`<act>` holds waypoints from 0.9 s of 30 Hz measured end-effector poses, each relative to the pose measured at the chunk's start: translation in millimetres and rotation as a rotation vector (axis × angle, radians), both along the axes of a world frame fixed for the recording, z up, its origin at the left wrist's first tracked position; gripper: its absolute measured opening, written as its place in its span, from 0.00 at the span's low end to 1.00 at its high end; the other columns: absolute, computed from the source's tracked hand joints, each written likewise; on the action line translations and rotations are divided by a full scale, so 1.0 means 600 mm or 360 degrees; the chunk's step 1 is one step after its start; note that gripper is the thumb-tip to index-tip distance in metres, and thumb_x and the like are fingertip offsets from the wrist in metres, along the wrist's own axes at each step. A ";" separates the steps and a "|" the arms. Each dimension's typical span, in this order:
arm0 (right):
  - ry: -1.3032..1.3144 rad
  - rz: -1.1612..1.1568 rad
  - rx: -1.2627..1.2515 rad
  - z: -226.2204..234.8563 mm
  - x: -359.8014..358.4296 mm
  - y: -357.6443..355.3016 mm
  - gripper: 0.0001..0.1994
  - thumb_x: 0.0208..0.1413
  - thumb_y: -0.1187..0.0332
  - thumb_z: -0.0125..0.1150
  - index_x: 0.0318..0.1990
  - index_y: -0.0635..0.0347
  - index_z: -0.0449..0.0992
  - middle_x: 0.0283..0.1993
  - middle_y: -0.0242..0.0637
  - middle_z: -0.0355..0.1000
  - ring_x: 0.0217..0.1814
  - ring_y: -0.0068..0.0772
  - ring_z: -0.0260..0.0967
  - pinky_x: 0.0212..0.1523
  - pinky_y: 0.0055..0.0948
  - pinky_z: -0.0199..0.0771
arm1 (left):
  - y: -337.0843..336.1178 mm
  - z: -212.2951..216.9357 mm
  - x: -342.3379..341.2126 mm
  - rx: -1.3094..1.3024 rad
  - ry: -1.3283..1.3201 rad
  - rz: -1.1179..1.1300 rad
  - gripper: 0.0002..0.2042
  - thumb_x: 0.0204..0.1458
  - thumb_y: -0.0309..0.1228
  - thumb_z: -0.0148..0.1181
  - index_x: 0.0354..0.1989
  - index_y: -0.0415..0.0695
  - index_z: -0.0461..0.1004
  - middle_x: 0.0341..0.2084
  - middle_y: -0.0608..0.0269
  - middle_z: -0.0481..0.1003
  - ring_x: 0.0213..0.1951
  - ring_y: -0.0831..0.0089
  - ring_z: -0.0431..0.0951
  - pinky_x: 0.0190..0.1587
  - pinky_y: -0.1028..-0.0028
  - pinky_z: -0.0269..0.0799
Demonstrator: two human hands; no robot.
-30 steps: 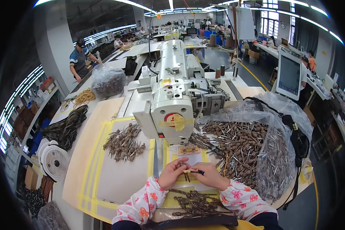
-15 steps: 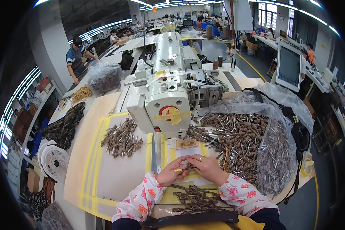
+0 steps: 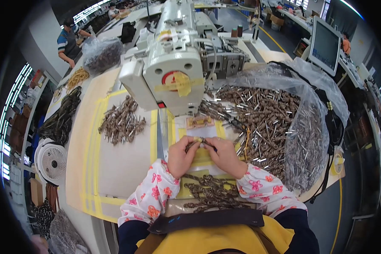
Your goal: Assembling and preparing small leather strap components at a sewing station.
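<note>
Broadly, the pale desk (image 3: 125, 169) spreads under everything, with the white sewing machine (image 3: 173, 72) standing toward its far edge. A clear plastic bag (image 3: 311, 139) lies along the right edge, beside a heap of brown knotted cords (image 3: 262, 108) with silvery tips. A smaller pile (image 3: 122, 120) sits toward the left edge, and a loose bunch (image 3: 211, 192) lies at the middle of the near edge. Between that bunch and the machine are the left hand (image 3: 181, 156) and right hand (image 3: 224, 156), each grip drawn in to a thumb-and-finger pinch on a short dark cord (image 3: 205, 141). This cord is held in from the near edge; its long axis runs mainly left to right, the right-hand part slanting down toward the near right corner. Fingers hide its ends, so which tip leads cannot be told.
</note>
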State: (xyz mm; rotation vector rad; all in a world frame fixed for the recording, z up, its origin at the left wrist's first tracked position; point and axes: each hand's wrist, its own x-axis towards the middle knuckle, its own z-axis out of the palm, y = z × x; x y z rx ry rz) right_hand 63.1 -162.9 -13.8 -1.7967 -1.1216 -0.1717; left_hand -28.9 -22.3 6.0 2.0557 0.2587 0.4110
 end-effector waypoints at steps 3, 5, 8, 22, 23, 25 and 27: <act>0.1025 0.0110 -0.0244 0.032 -0.004 0.010 0.07 0.55 0.71 0.51 0.34 0.65 0.73 0.26 0.39 0.72 0.20 0.34 0.69 0.22 0.31 0.67 | 0.003 -0.001 0.009 0.0205 -0.0249 0.0013 0.07 0.50 0.22 0.55 0.38 0.37 0.71 0.23 0.53 0.74 0.25 0.66 0.77 0.26 0.73 0.70; 0.1531 0.0162 -0.0168 0.021 0.000 0.026 0.08 0.57 0.69 0.49 0.34 0.65 0.73 0.25 0.38 0.72 0.18 0.29 0.66 0.19 0.28 0.65 | 0.014 -0.006 0.018 0.0547 -0.0384 -0.0038 0.06 0.49 0.21 0.56 0.36 0.37 0.72 0.26 0.53 0.76 0.27 0.65 0.78 0.29 0.74 0.72; 0.2116 0.0198 0.0025 0.000 0.010 0.060 0.10 0.59 0.68 0.47 0.32 0.65 0.72 0.24 0.36 0.71 0.16 0.23 0.63 0.15 0.23 0.62 | 0.036 -0.008 0.043 0.0736 -0.0346 -0.0049 0.07 0.48 0.21 0.56 0.36 0.38 0.72 0.26 0.50 0.75 0.27 0.56 0.77 0.28 0.69 0.72; 0.2542 0.0235 -0.0167 0.007 0.084 0.091 0.09 0.57 0.70 0.46 0.32 0.67 0.71 0.22 0.43 0.71 0.16 0.29 0.65 0.15 0.29 0.65 | 0.054 -0.019 0.098 0.0923 -0.0150 0.0052 0.07 0.47 0.25 0.55 0.35 0.41 0.74 0.25 0.49 0.75 0.27 0.52 0.75 0.29 0.63 0.70; 0.2524 0.0270 -0.0204 0.010 0.081 0.093 0.10 0.57 0.70 0.46 0.32 0.68 0.70 0.22 0.44 0.71 0.15 0.30 0.65 0.15 0.29 0.65 | 0.055 -0.018 0.097 0.1005 -0.0165 0.0064 0.07 0.45 0.24 0.54 0.33 0.42 0.74 0.24 0.50 0.75 0.26 0.53 0.75 0.28 0.62 0.71; 0.2491 0.0289 -0.0266 0.019 0.075 0.092 0.11 0.57 0.68 0.46 0.32 0.69 0.70 0.22 0.45 0.71 0.15 0.29 0.64 0.15 0.28 0.65 | 0.052 -0.013 0.096 0.1088 -0.0176 0.0065 0.07 0.43 0.24 0.53 0.32 0.43 0.74 0.23 0.50 0.75 0.24 0.53 0.76 0.26 0.61 0.71; 0.2452 0.0303 -0.0333 0.025 0.074 0.082 0.12 0.58 0.67 0.46 0.32 0.70 0.69 0.22 0.46 0.72 0.15 0.28 0.64 0.14 0.27 0.64 | 0.049 -0.012 0.098 0.1239 -0.0134 0.0090 0.09 0.40 0.22 0.54 0.32 0.43 0.74 0.23 0.52 0.75 0.25 0.55 0.76 0.27 0.62 0.71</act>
